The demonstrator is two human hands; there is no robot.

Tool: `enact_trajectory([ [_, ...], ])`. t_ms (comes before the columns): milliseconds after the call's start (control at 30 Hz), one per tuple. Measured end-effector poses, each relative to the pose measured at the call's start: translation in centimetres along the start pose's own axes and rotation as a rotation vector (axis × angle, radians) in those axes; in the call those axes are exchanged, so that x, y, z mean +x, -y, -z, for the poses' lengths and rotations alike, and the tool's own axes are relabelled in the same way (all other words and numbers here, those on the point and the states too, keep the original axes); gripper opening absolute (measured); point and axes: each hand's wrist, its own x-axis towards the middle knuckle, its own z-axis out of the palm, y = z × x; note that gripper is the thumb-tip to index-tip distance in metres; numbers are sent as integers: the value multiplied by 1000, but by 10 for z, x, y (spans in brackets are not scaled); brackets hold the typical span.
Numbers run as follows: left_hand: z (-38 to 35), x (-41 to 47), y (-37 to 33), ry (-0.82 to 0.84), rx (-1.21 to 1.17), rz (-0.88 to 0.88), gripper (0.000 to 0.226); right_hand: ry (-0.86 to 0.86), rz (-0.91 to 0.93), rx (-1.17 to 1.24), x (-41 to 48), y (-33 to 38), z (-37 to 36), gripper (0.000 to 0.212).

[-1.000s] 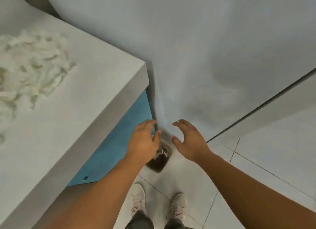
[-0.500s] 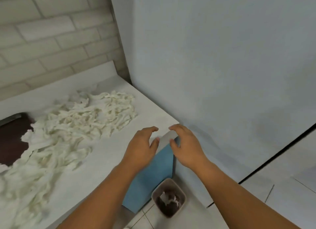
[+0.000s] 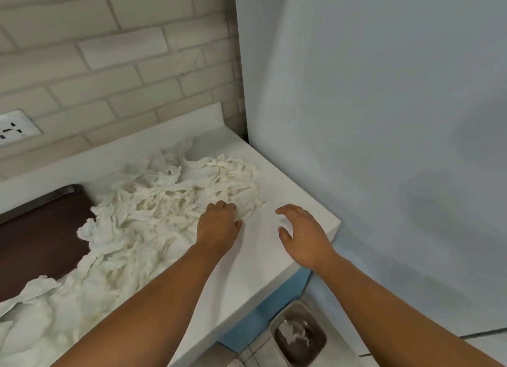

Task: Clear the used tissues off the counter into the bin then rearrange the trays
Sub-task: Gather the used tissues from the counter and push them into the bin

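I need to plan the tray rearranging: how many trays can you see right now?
1. A dark brown tray lies on the counter at the left edge of view, partly covered by the tissue pile. More may lie under the tissues or out of frame.

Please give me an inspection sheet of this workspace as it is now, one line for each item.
Surface: white counter, bare near its corner.
Job's things: tissues piled on counter, overlapping dark tray; bin on floor holds some tissues.
Clutter: nothing seen.
Hands: left hand fingers curled at pile's edge, grip unclear; right hand open above counter.
Cables: nothing seen.
Surroundings: brick-tile wall with socket; grey panel on the right.
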Motion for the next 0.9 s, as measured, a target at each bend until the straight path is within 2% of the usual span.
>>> enact_trajectory([
  [133, -16, 18, 18, -36, 74, -48, 29, -16, -34, -42, 27, 0, -14, 42],
  [333, -1, 40, 46, -236, -185, -171, 20, -39, -79, -81, 62, 9, -29, 39],
  [533, 40, 60, 68, -362, -380, -187, 29, -34, -139, -97, 107, 27, -48, 40],
  [700, 70, 73, 86, -221, -825, -1, 25, -41, -256, -220, 141, 38, -63, 46],
  [833, 80, 82, 95, -63, -1158, 128, 25, -50, -335, -293, 155, 33, -74, 27],
  [900, 83, 82, 98, -9, -1223, 211, 22, -73, -351, -289, 158, 32, -76, 27],
])
